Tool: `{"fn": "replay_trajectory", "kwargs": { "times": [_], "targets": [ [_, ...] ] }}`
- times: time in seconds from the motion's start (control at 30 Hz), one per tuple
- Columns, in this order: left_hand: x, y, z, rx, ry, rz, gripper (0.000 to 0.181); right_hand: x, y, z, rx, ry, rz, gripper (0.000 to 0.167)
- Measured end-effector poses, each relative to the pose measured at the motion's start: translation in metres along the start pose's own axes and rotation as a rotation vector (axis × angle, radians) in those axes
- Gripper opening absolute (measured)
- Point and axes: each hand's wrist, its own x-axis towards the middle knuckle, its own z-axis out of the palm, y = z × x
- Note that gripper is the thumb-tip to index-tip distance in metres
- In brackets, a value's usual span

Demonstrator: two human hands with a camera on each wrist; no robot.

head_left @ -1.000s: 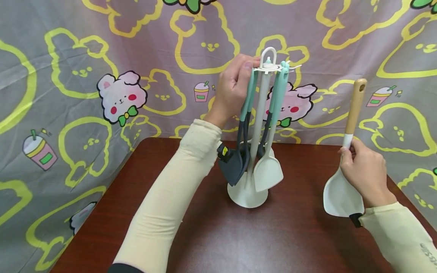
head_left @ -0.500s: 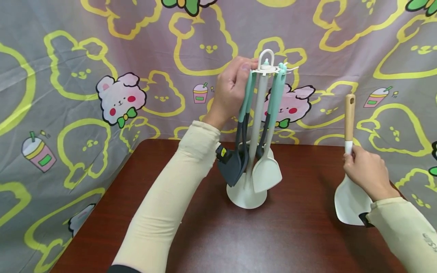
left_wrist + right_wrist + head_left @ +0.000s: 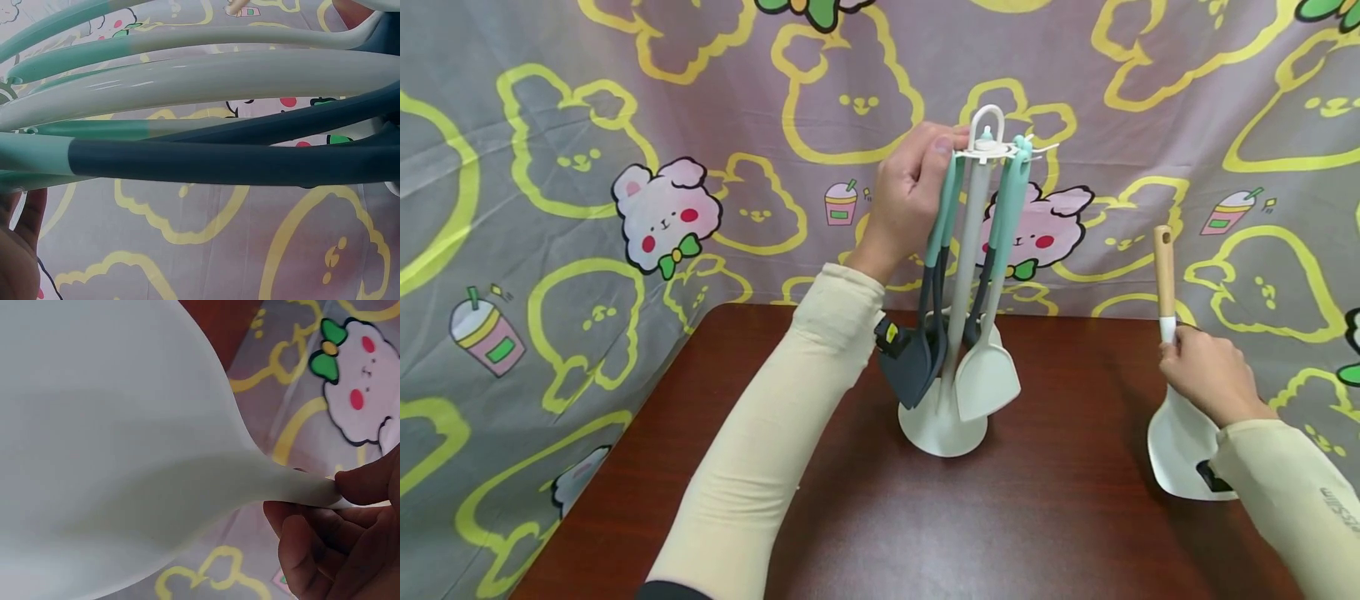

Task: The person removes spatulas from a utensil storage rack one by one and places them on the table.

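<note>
Nearest me, at the lower right, is the white spatula [image 3: 1180,454], its blade low and its wooden handle [image 3: 1163,271] pointing up, nearly upright. My right hand [image 3: 1213,375] pinches its neck [image 3: 290,485] between thumb and fingers, just above the blade. The blade is over the right side of the table [image 3: 1060,533], well apart from the rack; whether its lower edge touches the tabletop I can't tell from this angle. Farther in, the rack [image 3: 972,250] stands upright on its round base [image 3: 943,433], hung with a white turner [image 3: 988,379] and dark blades [image 3: 910,367] on mint handles [image 3: 1015,208]. My left hand [image 3: 910,196] grips the edge of its top ring, where a prong [image 3: 1049,148] sticks out to the right. I judge the step in hand to be handling the spatula with one hand while bracing the rack with the other. The next move, whether toward that prong or down onto the tabletop, calls for a firm pinch and a steady rack. Behind everything hangs the patterned curtain [image 3: 745,75].
</note>
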Motion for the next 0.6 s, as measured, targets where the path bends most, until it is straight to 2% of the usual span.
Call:
{"fn": "replay_trajectory", "kwargs": {
  "times": [0.2,0.6],
  "targets": [
    [0.001,0.001,0.0,0.006,-0.004,-0.005,0.03,0.008,0.013,0.003,-0.015,-0.074,0.031,0.027],
    [0.001,0.0,0.002,0.003,-0.01,0.007,0.031,0.019,0.045,0.003,-0.053,-0.16,0.065,0.028]
  ]
}}
